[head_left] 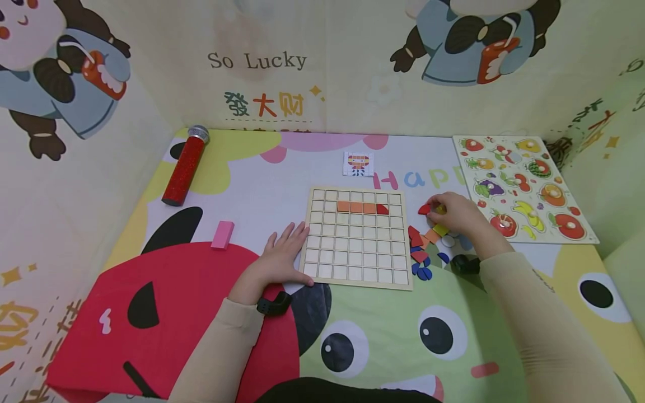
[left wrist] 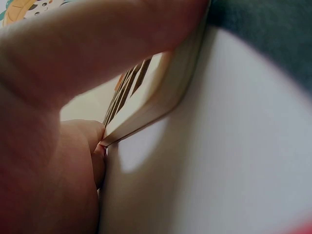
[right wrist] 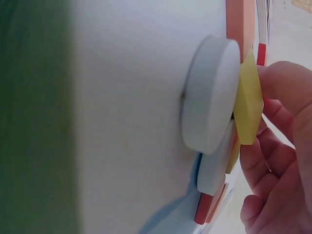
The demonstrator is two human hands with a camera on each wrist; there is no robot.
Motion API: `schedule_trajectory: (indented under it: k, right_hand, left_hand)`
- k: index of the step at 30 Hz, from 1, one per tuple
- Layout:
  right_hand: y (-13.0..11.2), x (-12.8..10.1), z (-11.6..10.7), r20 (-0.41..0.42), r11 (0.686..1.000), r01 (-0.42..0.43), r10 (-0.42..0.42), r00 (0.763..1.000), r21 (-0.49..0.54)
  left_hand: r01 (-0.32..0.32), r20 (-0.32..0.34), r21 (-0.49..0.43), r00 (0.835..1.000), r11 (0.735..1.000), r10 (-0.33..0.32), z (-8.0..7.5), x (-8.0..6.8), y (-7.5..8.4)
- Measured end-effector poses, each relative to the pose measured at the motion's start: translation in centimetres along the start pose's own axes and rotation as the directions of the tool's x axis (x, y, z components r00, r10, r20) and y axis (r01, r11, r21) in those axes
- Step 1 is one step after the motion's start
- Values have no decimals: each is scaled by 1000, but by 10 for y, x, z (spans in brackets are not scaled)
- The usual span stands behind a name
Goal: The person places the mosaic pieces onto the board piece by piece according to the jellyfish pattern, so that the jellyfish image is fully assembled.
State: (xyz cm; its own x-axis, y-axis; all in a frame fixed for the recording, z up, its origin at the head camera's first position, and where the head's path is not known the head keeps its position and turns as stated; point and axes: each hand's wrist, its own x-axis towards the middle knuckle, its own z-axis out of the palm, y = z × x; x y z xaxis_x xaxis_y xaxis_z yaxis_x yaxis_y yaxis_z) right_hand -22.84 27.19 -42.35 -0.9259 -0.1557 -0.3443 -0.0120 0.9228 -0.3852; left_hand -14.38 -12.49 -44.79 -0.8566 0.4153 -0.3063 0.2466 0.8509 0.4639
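Note:
A wooden grid board (head_left: 358,240) lies flat in the middle of the table. Near its top, one row holds several orange squares (head_left: 356,207) with a red rounded-corner piece (head_left: 382,209) at their right end. My left hand (head_left: 279,260) rests against the board's left side, fingers spread, its thumb (left wrist: 112,48) along the near corner. To the right of the board my right hand (head_left: 456,212) pinches a red piece (head_left: 425,209) at its fingertips, over a pile of small shapes. Yellow (right wrist: 248,102) and white (right wrist: 209,95) pieces lie close by those fingers; they partly hide the fingertips.
A small pattern card (head_left: 358,164) lies beyond the board. At the far left is a red microphone (head_left: 185,165), with a pink block (head_left: 223,235) nearer. A fruit picture board (head_left: 524,190) lies at the right. Loose blue pieces (head_left: 425,273) lie beside the grid board's right edge.

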Motion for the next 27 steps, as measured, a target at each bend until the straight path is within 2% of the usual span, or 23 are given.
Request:
schedule_trajectory:
  k: [11,16,24,27]
  right_hand:
    - [-1,-2,1,-24,997,-30,32,999,76]
    - [-8,-5,-2,-37,995,-17,21,999,95]
    - [-42,-5,-5,-142,999,38,-39,989,-10]
    - [-59,-1,-3,-162,999,47,-49,986,-15]
  left_hand:
    - [-4,-2,0,1000,1000,4,0,0,0]
    - [-9,-1,3,1000,1000,9,0,0,0]
    - [-6,4,2,1000,1000,6,0,-1,1]
    - [-12,-1,1,1000,1000,12,0,-1,1]
